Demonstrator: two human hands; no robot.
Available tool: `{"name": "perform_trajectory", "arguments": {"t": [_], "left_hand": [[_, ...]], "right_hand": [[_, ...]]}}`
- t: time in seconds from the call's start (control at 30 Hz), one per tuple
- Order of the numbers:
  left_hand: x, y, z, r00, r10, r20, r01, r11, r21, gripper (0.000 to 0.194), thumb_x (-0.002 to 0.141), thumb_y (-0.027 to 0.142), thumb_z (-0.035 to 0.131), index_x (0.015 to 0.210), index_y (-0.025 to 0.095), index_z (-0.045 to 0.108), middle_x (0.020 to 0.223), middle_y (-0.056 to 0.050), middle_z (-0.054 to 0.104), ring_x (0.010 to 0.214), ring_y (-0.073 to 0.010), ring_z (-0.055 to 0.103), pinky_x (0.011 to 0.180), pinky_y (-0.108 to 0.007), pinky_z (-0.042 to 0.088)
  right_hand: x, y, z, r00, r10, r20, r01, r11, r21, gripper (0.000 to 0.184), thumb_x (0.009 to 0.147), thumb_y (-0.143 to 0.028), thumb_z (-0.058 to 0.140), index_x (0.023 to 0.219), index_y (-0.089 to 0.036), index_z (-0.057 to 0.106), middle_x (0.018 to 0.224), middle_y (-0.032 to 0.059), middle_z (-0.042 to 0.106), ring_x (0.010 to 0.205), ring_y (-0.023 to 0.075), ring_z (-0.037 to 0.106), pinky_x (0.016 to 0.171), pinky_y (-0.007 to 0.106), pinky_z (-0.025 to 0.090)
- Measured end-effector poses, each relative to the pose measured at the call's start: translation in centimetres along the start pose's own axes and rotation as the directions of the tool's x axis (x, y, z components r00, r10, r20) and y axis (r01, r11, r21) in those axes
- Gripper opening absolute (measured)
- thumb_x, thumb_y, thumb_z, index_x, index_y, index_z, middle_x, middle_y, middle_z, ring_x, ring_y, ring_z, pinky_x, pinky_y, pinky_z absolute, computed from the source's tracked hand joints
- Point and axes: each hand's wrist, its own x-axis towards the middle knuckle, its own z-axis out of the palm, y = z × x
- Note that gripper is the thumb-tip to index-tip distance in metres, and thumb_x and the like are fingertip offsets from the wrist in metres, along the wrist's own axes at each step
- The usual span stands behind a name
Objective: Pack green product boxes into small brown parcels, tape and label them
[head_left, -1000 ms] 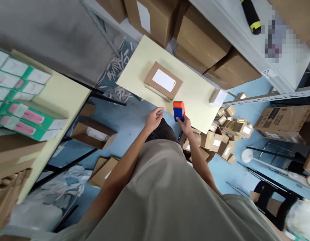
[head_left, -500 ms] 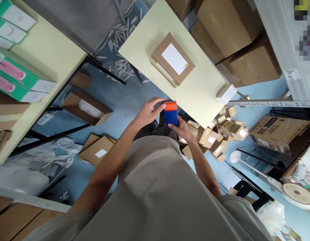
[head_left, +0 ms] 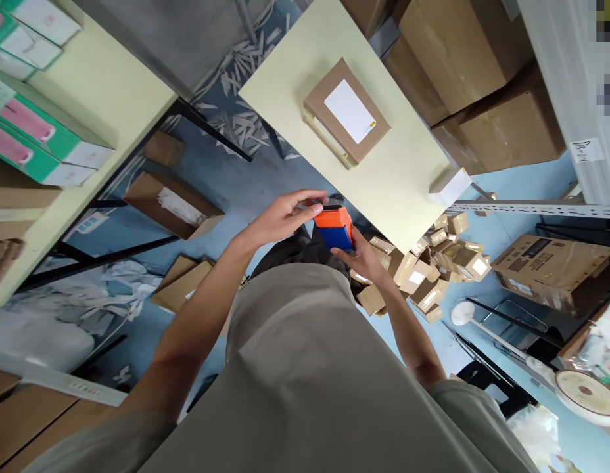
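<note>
An orange and blue tape dispenser (head_left: pixel 335 226) is held in front of my body, below the near edge of a pale yellow table (head_left: pixel 398 190). My right hand (head_left: pixel 365 257) grips it from underneath. My left hand (head_left: pixel 285 214) pinches at its orange top with fingertips. A brown cardboard box (head_left: pixel 345 113) with a white label lies on the table, beyond both hands. A small white box (head_left: pixel 449 186) sits at the table's right edge.
A pile of small cardboard boxes (head_left: pixel 433 263) lies on the blue floor to the right. A second yellow table (head_left: pixel 83 125) at left carries green and pink boxes (head_left: pixel 33 141). Large cartons (head_left: pixel 482 79) fill shelves behind. Flat boxes (head_left: pixel 171 203) and paper scraps litter the floor.
The dispenser has come off the table edge toward my body. My left hand has moved onto its orange top. The view has tilted down.
</note>
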Motion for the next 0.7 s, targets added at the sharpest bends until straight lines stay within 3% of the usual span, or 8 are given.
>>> {"name": "perform_trajectory", "arguments": {"t": [0.23,0.37,0.5,0.6,0.7], "left_hand": [[0.8,2.3,-0.6,0.996,-0.032,0.087,0.027,0.998,0.062,0.057,0.096,0.070,0.079,0.122,0.019,0.084,0.122,-0.012,0.083,0.119,-0.0301,0.078,0.105,-0.042,0.065],[1.7,2.6,-1.0,0.988,-0.043,0.149,0.027,0.993,0.112,0.054,0.092,0.070,0.082,0.110,0.018,0.082,0.109,-0.012,0.083,0.106,-0.0272,0.077,0.095,-0.039,0.064],[2.1,2.4,-0.8,0.979,-0.048,0.199,0.035,0.997,0.071,0.054,0.090,0.070,0.085,0.102,0.018,0.077,0.099,-0.010,0.080,0.094,-0.0231,0.075,0.087,-0.036,0.062],[1.9,2.2,-0.5,0.982,-0.038,0.186,0.039,0.999,0.001,0.057,0.088,0.070,0.088,0.112,0.019,0.076,0.098,-0.008,0.079,0.094,-0.0218,0.075,0.086,-0.034,0.062],[1.7,2.2,-0.3,0.979,-0.023,0.204,0.031,0.999,-0.035,0.065,0.089,0.072,0.087,0.128,0.021,0.076,0.101,-0.008,0.080,0.096,-0.0219,0.076,0.088,-0.034,0.063]], "right_hand": [[-1.2,-1.4,-0.6,0.998,-0.058,-0.013,0.054,0.971,-0.233,0.043,0.105,-0.059,0.070,0.128,-0.024,0.060,0.109,0.0079,0.072,0.097,0.0284,0.069,0.090,0.046,0.064],[-1.3,-1.5,-1.2,0.995,-0.098,0.038,0.104,0.922,-0.373,0.034,0.107,-0.051,0.068,0.123,-0.023,0.059,0.110,0.0108,0.072,0.093,0.0294,0.071,0.086,0.048,0.065],[-1.5,-2.2,-2.3,0.985,-0.150,0.081,0.171,0.868,-0.466,0.033,0.107,-0.041,0.068,0.132,-0.022,0.059,0.124,0.0170,0.074,0.112,0.0354,0.074,0.094,0.051,0.066],[-1.6,-2.3,-3.1,0.976,-0.196,0.091,0.215,0.829,-0.517,0.038,0.106,-0.036,0.068,0.139,-0.021,0.057,0.131,0.0202,0.074,0.123,0.0383,0.072,0.099,0.054,0.065],[-1.8,-2.0,-3.8,0.961,-0.254,0.109,0.270,0.786,-0.556,0.034,0.105,-0.033,0.068,0.135,-0.021,0.057,0.125,0.0193,0.076,0.120,0.0376,0.072,0.099,0.054,0.065]]}}
